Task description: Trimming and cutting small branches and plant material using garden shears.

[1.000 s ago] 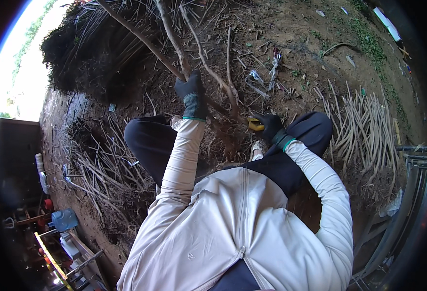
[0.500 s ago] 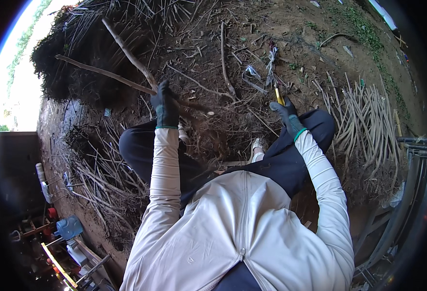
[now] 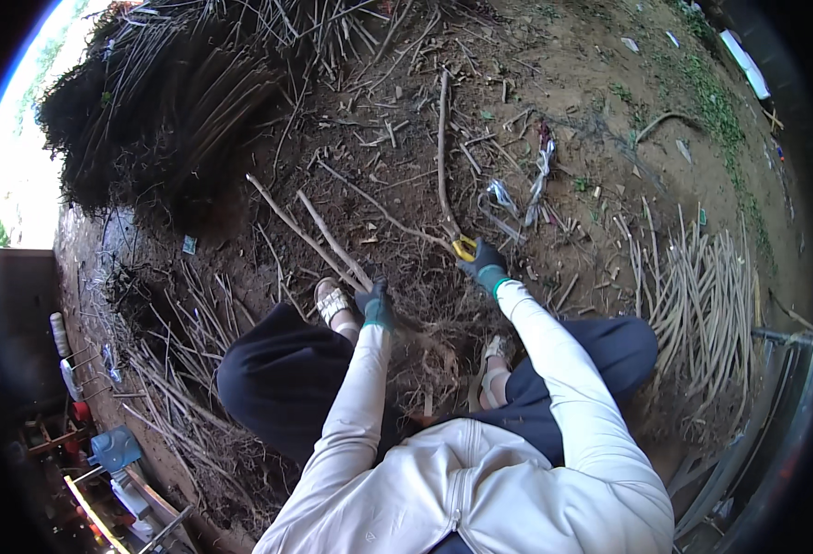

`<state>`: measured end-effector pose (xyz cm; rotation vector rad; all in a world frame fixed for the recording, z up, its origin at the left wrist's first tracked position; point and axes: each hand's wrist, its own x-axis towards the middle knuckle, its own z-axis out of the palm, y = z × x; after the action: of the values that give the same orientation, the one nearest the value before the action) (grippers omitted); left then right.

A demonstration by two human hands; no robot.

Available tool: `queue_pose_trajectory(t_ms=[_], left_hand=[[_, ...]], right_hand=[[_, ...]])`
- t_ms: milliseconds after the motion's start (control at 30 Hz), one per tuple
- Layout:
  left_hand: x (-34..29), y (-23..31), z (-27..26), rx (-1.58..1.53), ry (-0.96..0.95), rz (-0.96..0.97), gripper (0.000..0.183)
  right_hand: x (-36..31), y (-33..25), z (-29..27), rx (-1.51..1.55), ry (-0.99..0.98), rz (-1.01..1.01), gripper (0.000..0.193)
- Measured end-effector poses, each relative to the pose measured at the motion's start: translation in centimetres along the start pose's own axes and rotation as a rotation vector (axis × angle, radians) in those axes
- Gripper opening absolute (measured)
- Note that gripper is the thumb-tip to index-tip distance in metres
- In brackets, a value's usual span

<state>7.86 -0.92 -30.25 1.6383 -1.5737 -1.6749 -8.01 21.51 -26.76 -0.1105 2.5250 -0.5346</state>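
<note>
My left hand (image 3: 375, 305), in a dark glove with a green cuff, is closed round the lower part of two bare woody stems (image 3: 319, 240). They slant up and to the left; a tangle of brown roots (image 3: 434, 346) lies just right of that hand. My right hand (image 3: 487, 263), gloved alike, grips yellow-handled pruning shears (image 3: 463, 247). Their blades cannot be made out. The shears are by the lower end of a long stick (image 3: 444, 148) on the ground, and a thinner crooked stick (image 3: 379, 208) runs to the same spot.
A big dark heap of rooty stems (image 3: 175, 120) stands far left. Cut sticks (image 3: 697, 295) lie bundled at right, and a looser pile (image 3: 185, 369) at left. Clear plastic strips (image 3: 537, 180) lie ahead. A metal frame (image 3: 785, 397) is at right, a blue water jug (image 3: 115, 448) lower left.
My left hand has come down and right with the stems, toward my feet. My right hand with the shears has moved left and lower, to the stick's end. The whole view has shifted.
</note>
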Motion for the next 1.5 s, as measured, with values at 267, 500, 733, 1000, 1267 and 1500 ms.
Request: queue_pose_trajectory(t_ms=[267, 500, 733, 1000, 1267, 1500], left_hand=[[3.0, -2.8, 1.4, 0.19, -0.286, -0.317, 0.074], [-0.8, 7.0, 4.2, 0.478, 0.157, 0.769, 0.053], [-10.7, 15.4, 6.5, -0.757, -1.306, -0.483, 0.074], [-22.8, 21.7, -2.3, -0.85, -1.54, -0.245, 0.054], [-27.6, 22.4, -7.7, -0.642, -1.582, -0.007, 0.069], [-27.7, 22.9, -9.5, -0.567, -1.543, 0.03, 0.065]], right_hand=[[5.5, -1.7, 5.7, -0.167, -0.01, 0.25, 0.067], [2.1, -2.3, -4.2, 0.274, 0.106, -0.085, 0.066], [-17.1, -5.7, -13.9, 1.196, -0.074, -0.087, 0.028], [-31.2, -1.4, -8.7, 1.447, -0.05, 0.112, 0.024], [-36.6, -1.6, -10.5, 1.119, -0.201, -0.06, 0.033], [-37.8, -1.3, -15.3, 0.39, 0.11, -0.24, 0.045]])
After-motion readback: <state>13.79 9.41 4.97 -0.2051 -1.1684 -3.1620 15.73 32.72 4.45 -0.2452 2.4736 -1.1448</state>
